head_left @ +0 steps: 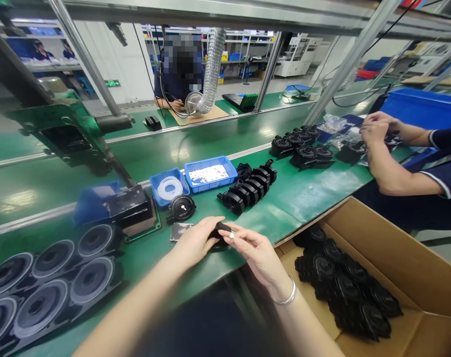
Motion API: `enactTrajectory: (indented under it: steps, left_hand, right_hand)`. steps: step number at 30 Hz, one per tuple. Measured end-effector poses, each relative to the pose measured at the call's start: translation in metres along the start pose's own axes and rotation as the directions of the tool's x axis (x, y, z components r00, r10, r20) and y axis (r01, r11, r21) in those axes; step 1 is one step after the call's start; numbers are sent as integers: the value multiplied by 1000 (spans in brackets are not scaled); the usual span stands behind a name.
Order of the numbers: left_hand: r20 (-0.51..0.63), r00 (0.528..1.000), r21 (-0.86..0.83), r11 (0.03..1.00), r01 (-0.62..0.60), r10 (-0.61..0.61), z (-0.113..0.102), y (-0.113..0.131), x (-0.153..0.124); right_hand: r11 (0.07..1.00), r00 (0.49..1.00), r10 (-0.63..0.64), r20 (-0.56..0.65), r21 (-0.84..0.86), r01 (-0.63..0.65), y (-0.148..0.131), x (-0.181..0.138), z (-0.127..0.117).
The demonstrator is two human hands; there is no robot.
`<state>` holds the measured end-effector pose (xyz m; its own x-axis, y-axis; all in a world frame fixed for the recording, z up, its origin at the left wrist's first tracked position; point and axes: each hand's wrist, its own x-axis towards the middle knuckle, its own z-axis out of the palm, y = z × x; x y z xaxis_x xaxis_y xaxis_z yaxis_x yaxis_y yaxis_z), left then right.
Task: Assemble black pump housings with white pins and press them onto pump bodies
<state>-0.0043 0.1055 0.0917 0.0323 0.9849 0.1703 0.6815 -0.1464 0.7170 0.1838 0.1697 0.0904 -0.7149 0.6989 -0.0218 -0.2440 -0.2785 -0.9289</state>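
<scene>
At the near edge of the green bench, my left hand is closed around a round black plastic part, partly covered by the fingers. My right hand pinches a small white piece against that part's near side. Just beyond my hands lies a round black housing with a white piece at its centre. Behind it are a blue tray of small white pieces and a blue bin holding translucent rings. A row of black housings stands to their right.
An open cardboard box with black housings is at my lower right. Black parts with pale rings cover the bench's left side, below a green press. Co-workers' hands handle parts at right; another person sits opposite.
</scene>
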Motion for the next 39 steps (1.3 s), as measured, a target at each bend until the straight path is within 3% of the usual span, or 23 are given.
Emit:
enactTrajectory:
  steps: [3,6,8,10,15,23,27,32,35,39]
  left_hand:
    - [-25,985,-363,920,149,-169,5,2,-11]
    - [24,914,-728,620,294,-406,7,9,-26]
    - [73,871,-846,432,313,-487,5,15,-34]
    - [73,854,-884,364,295,-515,1,21,-40]
    - [-43,858,-867,446,223,-512,-5,25,-45]
    - [-150,863,-783,591,194,-483,-4,28,-50]
    - [-235,871,-654,733,187,-432,-1,30,-55]
    - [-382,892,-241,958,159,-244,2,29,-61]
    - [-398,904,-60,987,146,-158,-2,29,-64]
    - [-380,920,58,991,123,-92,-10,29,-68]
  right_hand:
    - [994,997,-71,-41,83,74,-8,-3,6]
    - [985,977,-139,-164,81,154,-12,-3,12]
    - [995,983,-91,-159,22,96,-13,-4,18]
    - [997,995,-9,-102,-73,1,-10,-7,25]
    - [951,998,29,-60,-307,-46,3,-15,43]
    - [810,992,-116,-39,-582,71,18,-15,47]
    - [741,988,-151,-29,-664,94,18,-15,50]
    - [524,956,-282,76,-822,220,15,-17,54]
    - [367,913,-363,186,-872,323,16,-16,56]
    - [119,827,-463,320,-902,416,23,-12,57]
